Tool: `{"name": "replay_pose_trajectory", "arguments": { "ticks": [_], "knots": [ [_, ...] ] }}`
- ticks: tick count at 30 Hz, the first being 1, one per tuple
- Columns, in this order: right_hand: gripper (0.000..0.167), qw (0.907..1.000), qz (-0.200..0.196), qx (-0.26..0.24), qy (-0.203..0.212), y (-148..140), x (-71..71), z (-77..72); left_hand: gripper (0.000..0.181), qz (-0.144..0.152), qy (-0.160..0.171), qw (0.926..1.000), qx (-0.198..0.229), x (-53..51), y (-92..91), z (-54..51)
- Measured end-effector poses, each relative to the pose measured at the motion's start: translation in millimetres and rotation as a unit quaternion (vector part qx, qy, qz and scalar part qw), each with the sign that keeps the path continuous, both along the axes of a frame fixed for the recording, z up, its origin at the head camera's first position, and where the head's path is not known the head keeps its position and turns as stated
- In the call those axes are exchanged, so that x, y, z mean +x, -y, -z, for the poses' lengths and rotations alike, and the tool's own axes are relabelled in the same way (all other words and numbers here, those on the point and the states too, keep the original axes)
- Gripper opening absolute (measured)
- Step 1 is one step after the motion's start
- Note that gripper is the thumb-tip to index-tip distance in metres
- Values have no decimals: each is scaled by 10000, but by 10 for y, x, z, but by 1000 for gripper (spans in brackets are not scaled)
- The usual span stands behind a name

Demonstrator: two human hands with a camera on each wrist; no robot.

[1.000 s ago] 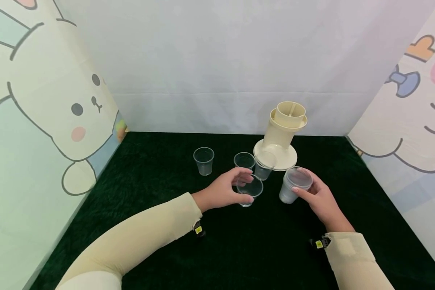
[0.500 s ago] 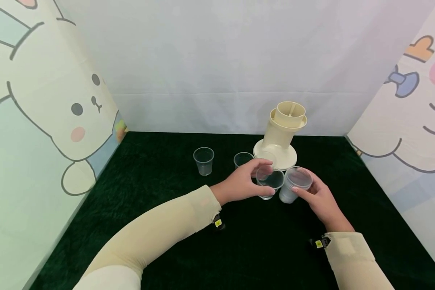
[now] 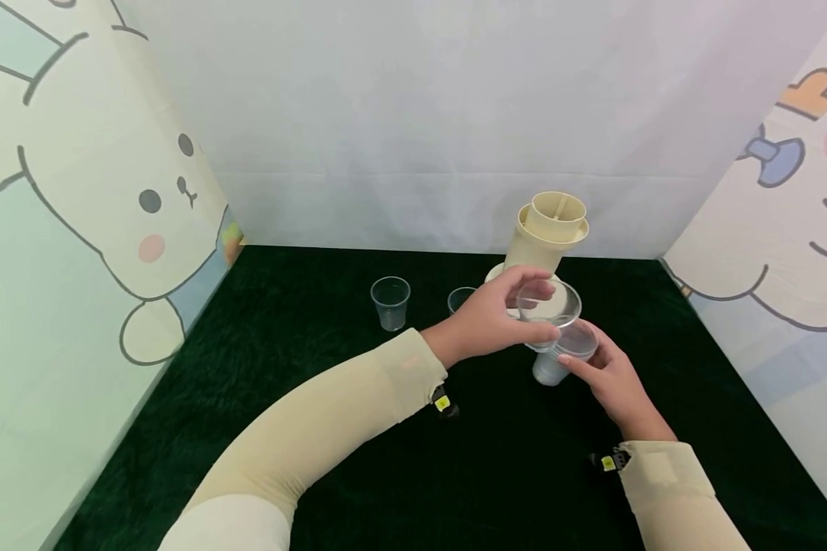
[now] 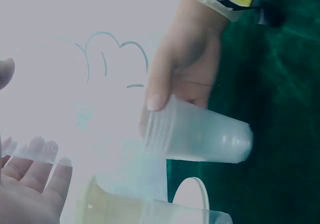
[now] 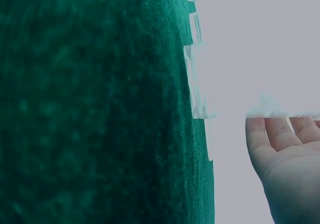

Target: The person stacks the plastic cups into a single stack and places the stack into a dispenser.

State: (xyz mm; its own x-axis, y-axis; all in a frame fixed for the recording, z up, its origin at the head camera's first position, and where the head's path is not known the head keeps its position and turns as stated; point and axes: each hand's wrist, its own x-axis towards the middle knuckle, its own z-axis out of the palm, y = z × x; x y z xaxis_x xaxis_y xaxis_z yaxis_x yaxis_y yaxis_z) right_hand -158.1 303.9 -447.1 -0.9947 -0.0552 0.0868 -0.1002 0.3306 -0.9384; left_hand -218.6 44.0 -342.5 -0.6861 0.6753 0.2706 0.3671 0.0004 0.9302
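Note:
My left hand (image 3: 492, 317) grips a clear plastic cup (image 3: 550, 298) between thumb and fingers. That cup hangs just above a stack of nested clear cups (image 3: 550, 370); whether the two touch I cannot tell. Around the stack's right side my right hand (image 3: 613, 375) curls, thumb in front. The left wrist view shows the same stack (image 4: 210, 134) below the right hand's thumb, with several rims close together. Left-hand fingers (image 4: 30, 171) show at that view's edge. In the right wrist view, right-hand fingers (image 5: 280, 134) meet a washed-out, pale stack.
Behind the hands stands a cream cylindrical holder (image 3: 532, 251) on a round base, which my left hand partly covers. One clear cup (image 3: 390, 306) stands farther left on the dark green cloth (image 3: 303, 306). Another cup (image 3: 458, 298) is partly hidden behind my left hand. Printed curtains enclose the table.
My left hand has carried its cup rightward and upward, from left of the stack to over it. My right hand has kept the stack in place. The head view has shifted slightly.

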Motion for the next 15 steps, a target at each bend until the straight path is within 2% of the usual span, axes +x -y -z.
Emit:
{"name": "replay_pose_trajectory", "arguments": {
  "ticks": [7, 15],
  "knots": [
    [67, 10000, -22, 32, -46, -23, -18, 12, 69, -63, -86, 9999, -80, -87, -167, -113],
    [66, 9999, -57, 152, -54, -41, -6, 19, 70, 44, 239, 9997, -61, -96, -362, -188]
  ]
}}
